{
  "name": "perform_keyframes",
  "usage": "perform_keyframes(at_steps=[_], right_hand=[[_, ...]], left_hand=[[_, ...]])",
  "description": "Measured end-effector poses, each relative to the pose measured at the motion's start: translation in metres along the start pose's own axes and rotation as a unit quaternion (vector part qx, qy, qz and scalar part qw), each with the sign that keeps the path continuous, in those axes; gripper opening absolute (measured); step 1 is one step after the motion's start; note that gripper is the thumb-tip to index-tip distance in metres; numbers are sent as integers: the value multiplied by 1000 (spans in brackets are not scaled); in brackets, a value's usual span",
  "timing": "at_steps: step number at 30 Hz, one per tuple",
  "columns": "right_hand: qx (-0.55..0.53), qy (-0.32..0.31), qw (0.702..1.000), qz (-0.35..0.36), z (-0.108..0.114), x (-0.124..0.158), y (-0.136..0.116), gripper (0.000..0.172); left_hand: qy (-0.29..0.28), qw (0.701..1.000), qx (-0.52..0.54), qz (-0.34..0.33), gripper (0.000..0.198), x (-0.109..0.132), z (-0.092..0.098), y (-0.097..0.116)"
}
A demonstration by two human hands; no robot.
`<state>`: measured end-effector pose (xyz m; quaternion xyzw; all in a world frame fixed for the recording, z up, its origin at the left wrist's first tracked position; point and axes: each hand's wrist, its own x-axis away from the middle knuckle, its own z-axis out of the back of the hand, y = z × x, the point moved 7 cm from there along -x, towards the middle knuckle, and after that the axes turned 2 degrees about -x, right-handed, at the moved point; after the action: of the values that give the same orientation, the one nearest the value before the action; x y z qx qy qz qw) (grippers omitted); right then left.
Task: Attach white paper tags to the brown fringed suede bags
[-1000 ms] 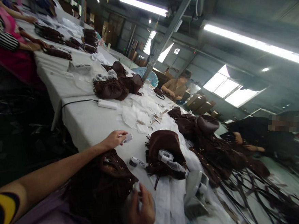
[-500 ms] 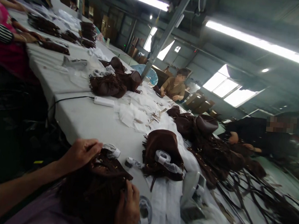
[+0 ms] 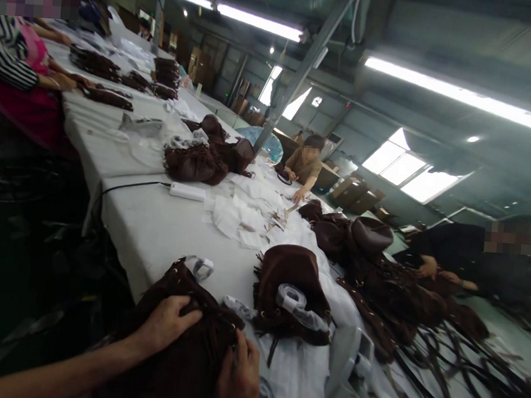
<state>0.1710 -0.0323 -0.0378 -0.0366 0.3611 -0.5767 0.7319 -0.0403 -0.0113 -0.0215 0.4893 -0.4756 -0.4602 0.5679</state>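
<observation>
- At the near side of the white-covered table, left of centre, you have a dark brown drawstring bag under your hands; its lower part is too dark to tell whether table or lap bears it.
- Your left hand lies across the bag's upper side, thumb and forefinger bent towards the right; whether they pinch the material, I cannot tell.
- Your right hand has its fingers closed on the bag's right edge, just beside a metal eyelet.
- A plastic-wrapped coil sits at the bag's far left corner, away from your fingers; it could slip off if you tilt the bag or tug the material sharply.
- Near your right hand stands a fringed brown bag with a wrapped strap roll on it; a wide swing to the right could knock that roll loose.
- Your bag's mouth appears to face the far side, turned somewhat right. Its rim slants from far left to near right, and the long axis seems to run near to far, though the hidden near end leaves this unsure.
</observation>
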Motion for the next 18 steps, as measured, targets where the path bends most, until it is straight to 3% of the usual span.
perform_keyframes(at_steps=[3,5,7,9,13,15,18], right_hand=[[35,51,998,-21,22,-17,21,35],[66,102,992,-46,44,-27,25,36],[59,149,986,-50,64,-34,14,33],[-4,155,988,-20,69,-38,-10,29],[-124,14,992,14,26,-43,-57,31],[-116,-17,993,-12,4,-41,-62,36],[-85,-22,995,-43,-11,-32,-53,41]], left_hand=[[-135,989,54,-30,18,-27,-40,23],[-203,970,131,5,19,-40,-67,26],[-236,951,192,56,24,-48,-85,18],[-244,941,219,77,29,-53,-93,7],[-231,935,259,77,31,-57,-89,-8],[-220,930,280,87,29,-57,-85,-13],[-224,918,302,126,25,-57,-85,-18]])
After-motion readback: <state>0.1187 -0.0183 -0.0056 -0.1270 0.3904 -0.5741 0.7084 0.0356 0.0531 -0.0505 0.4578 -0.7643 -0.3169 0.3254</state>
